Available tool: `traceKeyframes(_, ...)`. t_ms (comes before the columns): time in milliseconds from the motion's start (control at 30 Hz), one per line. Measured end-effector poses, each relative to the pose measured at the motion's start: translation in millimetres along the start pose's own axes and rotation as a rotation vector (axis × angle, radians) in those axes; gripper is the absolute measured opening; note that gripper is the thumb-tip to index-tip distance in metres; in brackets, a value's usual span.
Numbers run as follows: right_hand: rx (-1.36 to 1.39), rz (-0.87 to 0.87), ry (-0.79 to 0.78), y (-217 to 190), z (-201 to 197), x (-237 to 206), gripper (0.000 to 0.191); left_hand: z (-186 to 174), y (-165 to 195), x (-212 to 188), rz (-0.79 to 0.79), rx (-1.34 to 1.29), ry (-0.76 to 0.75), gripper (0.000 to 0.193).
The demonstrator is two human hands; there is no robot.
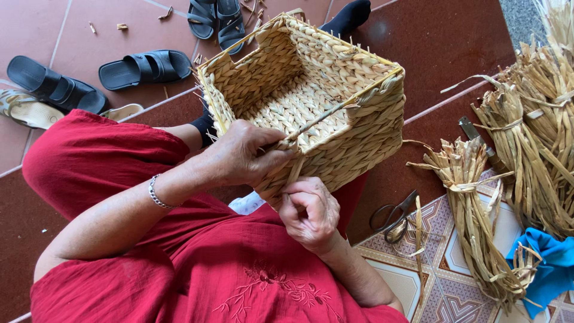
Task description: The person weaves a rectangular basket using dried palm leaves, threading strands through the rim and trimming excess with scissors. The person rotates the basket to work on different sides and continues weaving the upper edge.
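A rectangular woven straw basket (335,66) with a thin wire rim rests tilted on my lap, its opening facing up and away. My left hand (239,154) grips the near rim of the basket, pinching a straw strand against it. My right hand (308,212) sits just below the same corner, fingers closed on a straw strand (294,170) hanging from the rim. I wear red clothes and a silver bracelet (156,194) on the left wrist.
Bundles of dried straw (478,233) lie on the right, with scissors (394,216) on a patterned mat (442,281) and a blue cloth (553,266). Black sandals (143,67) lie on the red tile floor at upper left.
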State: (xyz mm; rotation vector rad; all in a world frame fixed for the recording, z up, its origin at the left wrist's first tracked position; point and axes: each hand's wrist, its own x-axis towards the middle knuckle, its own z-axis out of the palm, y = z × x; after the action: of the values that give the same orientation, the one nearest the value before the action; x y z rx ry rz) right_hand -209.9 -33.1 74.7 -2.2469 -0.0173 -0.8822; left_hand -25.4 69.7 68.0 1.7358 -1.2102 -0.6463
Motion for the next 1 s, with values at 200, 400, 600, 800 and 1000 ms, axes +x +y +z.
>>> traceKeyframes(200,0.082,0.009,-0.065,11,-6,2,0.023,-25,-18,22,0.066,-0.085,-0.072,0.018)
traceKeyframes(400,-0.589,0.174,0.178,64,-50,1,0.03,-91,-43,70,-0.091,-0.254,-0.235,0.024)
traceKeyframes(600,-0.052,0.424,0.177,105,-49,-35,0.074,-97,-38,82,-0.052,-0.069,-0.328,0.033)
traceKeyframes(800,-0.164,0.469,0.191,115,-45,-39,0.074,-88,-13,51,0.502,0.559,0.476,0.055)
traceKeyframes(1000,-0.282,0.358,0.114,125,-50,-23,0.079,-58,11,-18,0.32,0.322,0.489,0.055)
